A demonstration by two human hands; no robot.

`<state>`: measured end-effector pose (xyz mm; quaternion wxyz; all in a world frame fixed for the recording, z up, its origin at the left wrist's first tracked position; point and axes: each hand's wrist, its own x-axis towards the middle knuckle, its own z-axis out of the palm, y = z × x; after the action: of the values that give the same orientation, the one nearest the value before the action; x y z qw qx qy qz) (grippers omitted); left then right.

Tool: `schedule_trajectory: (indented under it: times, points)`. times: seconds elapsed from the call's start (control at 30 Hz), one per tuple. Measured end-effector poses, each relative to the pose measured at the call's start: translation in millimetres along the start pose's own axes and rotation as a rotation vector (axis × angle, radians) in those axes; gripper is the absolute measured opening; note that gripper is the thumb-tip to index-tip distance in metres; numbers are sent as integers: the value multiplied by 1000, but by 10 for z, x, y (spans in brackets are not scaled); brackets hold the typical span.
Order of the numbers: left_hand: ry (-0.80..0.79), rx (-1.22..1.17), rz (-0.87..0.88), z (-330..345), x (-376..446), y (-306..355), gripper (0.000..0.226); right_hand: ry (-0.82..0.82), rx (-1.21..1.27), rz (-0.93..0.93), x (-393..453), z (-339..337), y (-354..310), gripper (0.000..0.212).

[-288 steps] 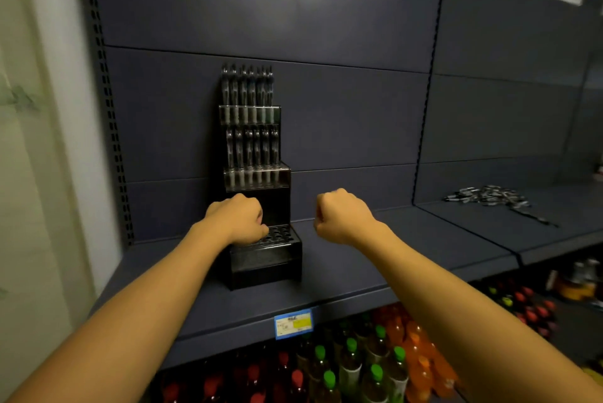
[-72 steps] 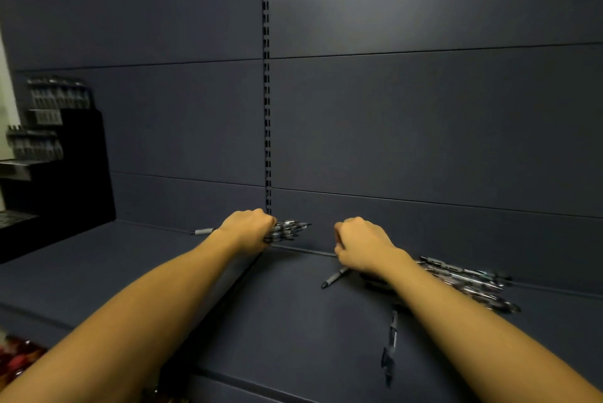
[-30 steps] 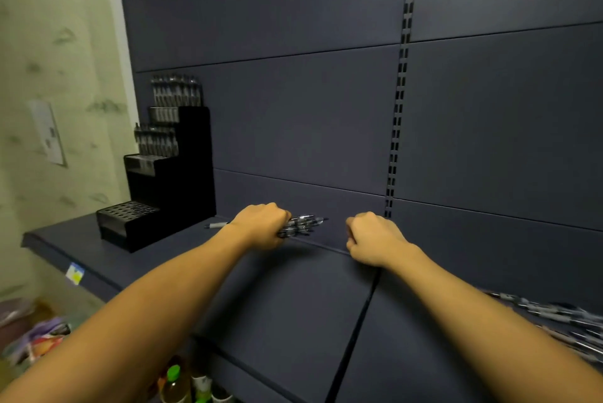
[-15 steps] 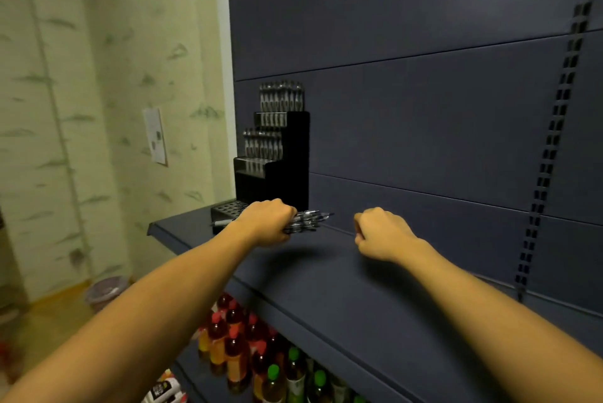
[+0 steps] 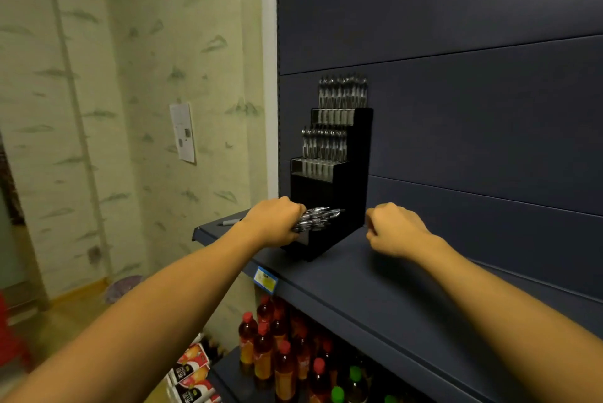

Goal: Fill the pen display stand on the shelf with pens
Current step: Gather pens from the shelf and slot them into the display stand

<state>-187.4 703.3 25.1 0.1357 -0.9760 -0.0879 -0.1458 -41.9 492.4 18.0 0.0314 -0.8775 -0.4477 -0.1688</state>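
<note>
Two upper tiers of the black stepped pen stand (image 5: pixel 339 187), at the shelf's (image 5: pixel 375 278) left end, hold upright pens. The left hand (image 5: pixel 274 221) grips a pen bundle (image 5: pixel 318 218); the right hand (image 5: pixel 393 228) is fisted, seemingly empty. The blue-yellow shelf tag (image 5: pixel 266 278) is unreadable.

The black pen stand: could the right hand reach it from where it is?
Probably yes. The right hand hangs just beside the pen stand, with bare shelf between them. Its fingers are curled and seem to hold nothing; the left hand grips the pens.
</note>
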Motion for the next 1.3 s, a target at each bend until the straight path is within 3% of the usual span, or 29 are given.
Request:
schedule_trajectory:
  times: [0.63, 1.07, 1.3]
  points:
    - [58, -38, 171, 627, 855, -1210, 27, 27, -66, 97, 1030, 348, -249, 10]
    - [134, -93, 455, 792, 1402, -1376, 22, 5, -115, 266, 1146, 348, -291, 14]
    - [172, -160, 615, 877, 1602, -1413, 19, 47, -5, 401, 1087, 297, -441, 10]
